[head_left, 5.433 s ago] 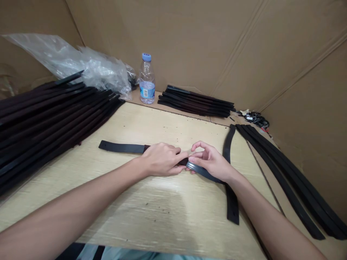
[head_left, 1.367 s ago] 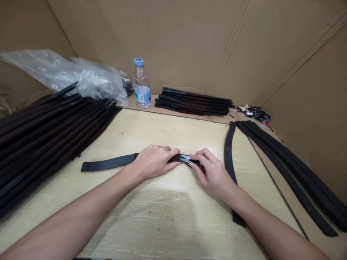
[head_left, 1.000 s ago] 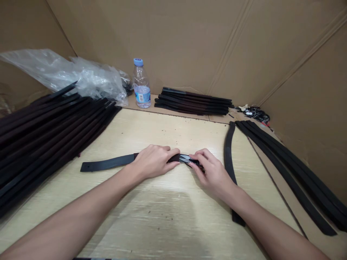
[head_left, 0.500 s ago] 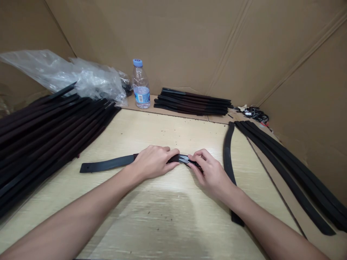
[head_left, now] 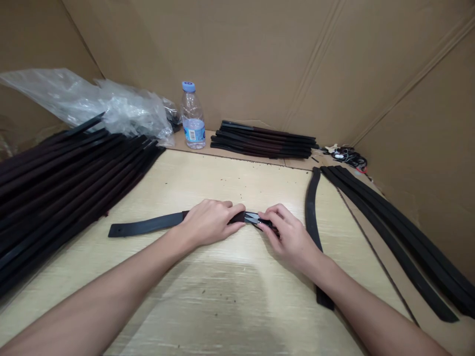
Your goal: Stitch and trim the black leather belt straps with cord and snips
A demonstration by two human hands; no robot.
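My left hand (head_left: 213, 222) is closed round a black strip (head_left: 148, 225) with a dark brown covering on its middle part. The strip's bare end, with a small hole in it, points left along the table. Between the fingers of my right hand (head_left: 284, 230) is a small pair of scissors (head_left: 252, 216), its silver blades at the right end of the brown covering, close to my left thumb. My right fingers hide the scissors' handles and much of the strip's right end. Another black strip (head_left: 312, 212) lies just right of my right hand.
Brown-covered strips (head_left: 74, 183) are heaped at left beside a clear plastic bag (head_left: 122, 106). A water bottle (head_left: 193, 121) stands at the back, near a stack of strips (head_left: 263, 140). Several plain strips (head_left: 393, 232) lie at right, below a tangle of cords (head_left: 349, 155). Cardboard walls surround the table.
Almost nothing differs. The strip's left end has shifted very slightly left; both hands keep their hold.
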